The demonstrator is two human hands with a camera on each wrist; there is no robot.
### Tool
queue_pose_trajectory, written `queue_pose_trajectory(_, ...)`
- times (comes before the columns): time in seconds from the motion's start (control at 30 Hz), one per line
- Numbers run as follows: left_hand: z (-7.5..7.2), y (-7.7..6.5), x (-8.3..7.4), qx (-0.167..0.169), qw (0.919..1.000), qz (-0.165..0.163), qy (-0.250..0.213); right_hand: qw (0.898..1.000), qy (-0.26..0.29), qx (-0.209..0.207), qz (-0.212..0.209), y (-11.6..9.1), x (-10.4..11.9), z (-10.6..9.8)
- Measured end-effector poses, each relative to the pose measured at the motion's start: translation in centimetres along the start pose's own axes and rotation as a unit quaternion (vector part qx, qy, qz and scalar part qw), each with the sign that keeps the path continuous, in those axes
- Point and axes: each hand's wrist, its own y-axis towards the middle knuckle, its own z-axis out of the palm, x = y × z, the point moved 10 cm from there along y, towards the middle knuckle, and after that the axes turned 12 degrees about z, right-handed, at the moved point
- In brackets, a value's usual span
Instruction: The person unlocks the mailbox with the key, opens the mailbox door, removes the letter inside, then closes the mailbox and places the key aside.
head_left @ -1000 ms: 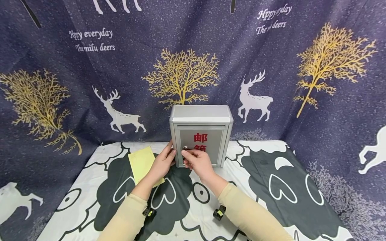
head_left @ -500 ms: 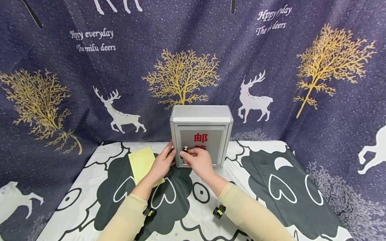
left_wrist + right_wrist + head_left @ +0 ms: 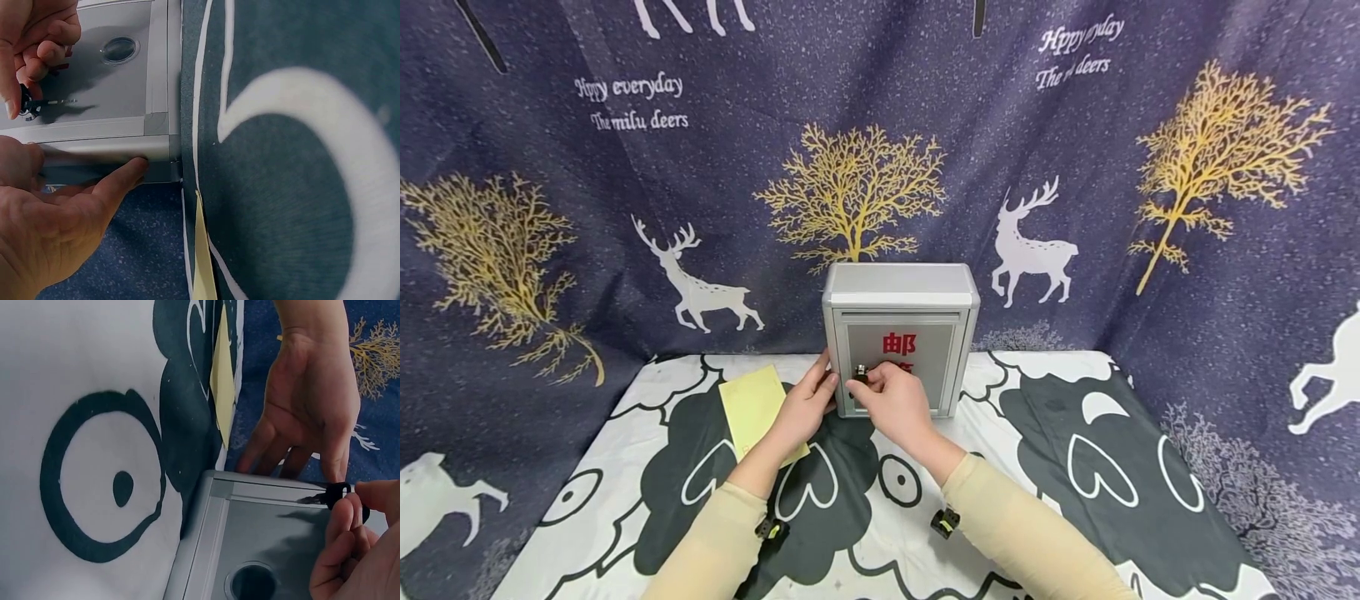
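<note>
A silver-grey metal mailbox [image 3: 943, 354] with red characters stands upright against the backdrop. My right hand [image 3: 897, 406] pinches a black-headed key [image 3: 337, 494] between thumb and curled fingers at the lock on the left side of the mailbox door. A second key [image 3: 59, 101] with a bare metal blade sticks out sideways below the pinched one. My left hand [image 3: 805, 408] lies along the mailbox's left side, its fingers fairly straight and touching the frame edge. The right fingers hide part of the red lettering.
A yellow envelope-like paper [image 3: 751, 402] lies on the patterned cloth [image 3: 1000, 467] left of the mailbox, partly under the left forearm. Behind the mailbox hangs a dark blue backdrop [image 3: 925, 100] with deer and trees. A round window [image 3: 253, 584] sits low in the door.
My right hand has turned slightly at the lock, its knuckles rising over more of the red lettering and its thumb shifting left and down. The left hand and mailbox stay put.
</note>
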Motion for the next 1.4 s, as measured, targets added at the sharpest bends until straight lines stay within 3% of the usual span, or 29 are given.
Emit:
queue_pose_trajectory(0.57,0.0,0.0,0.4,0.004,1.0000,0.004,-0.007,0.997,-0.060,-0.021,-0.033,-0.2,0.6,-0.2)
queue_pose_trajectory(1.1,0.1,0.0,0.4,0.005,0.9999,0.007,-0.008,0.998,-0.064,0.002,-0.030,-1.0,0.7,0.1)
queue_pose_trajectory(1.4,0.0,0.1,0.2,-0.001,1.0000,0.008,-0.002,0.997,-0.042,0.011,-0.061,-2.2,0.8,-0.2)
